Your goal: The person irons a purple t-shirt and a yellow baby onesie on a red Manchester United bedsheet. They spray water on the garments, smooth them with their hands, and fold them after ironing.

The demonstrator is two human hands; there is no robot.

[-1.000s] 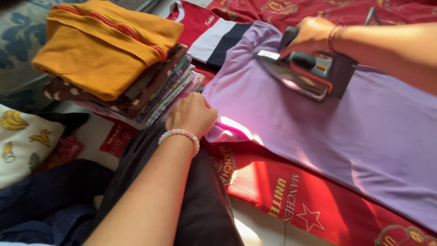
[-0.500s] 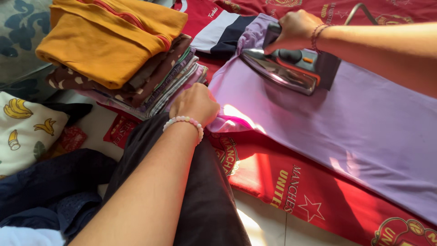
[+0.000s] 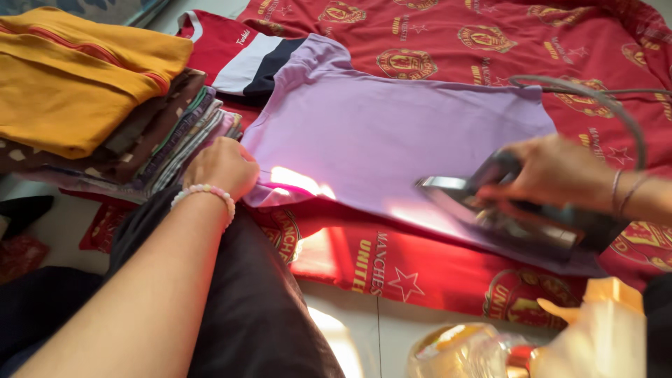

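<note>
A lilac garment (image 3: 381, 133) lies spread flat on a red patterned sheet (image 3: 448, 35). My left hand (image 3: 222, 166), with a pale bead bracelet at the wrist, presses down on the garment's near left corner with curled fingers. My right hand (image 3: 553, 171) grips the handle of a dark clothes iron (image 3: 504, 213), whose shiny soleplate rests on the garment's near right edge. The iron's grey cord (image 3: 595, 98) arcs up behind that hand.
A stack of folded clothes (image 3: 91, 105), topped by a mustard-yellow piece, stands at the left. A red, white and navy shirt (image 3: 241, 52) lies behind the lilac garment. My dark-clothed leg (image 3: 259, 308) crosses the foreground. Clear plastic and a yellow item (image 3: 609, 294) sit bottom right.
My right hand has drawn the iron from the garment's far left part to its near right edge. My left hand stays on the corner. The view has shifted right.
</note>
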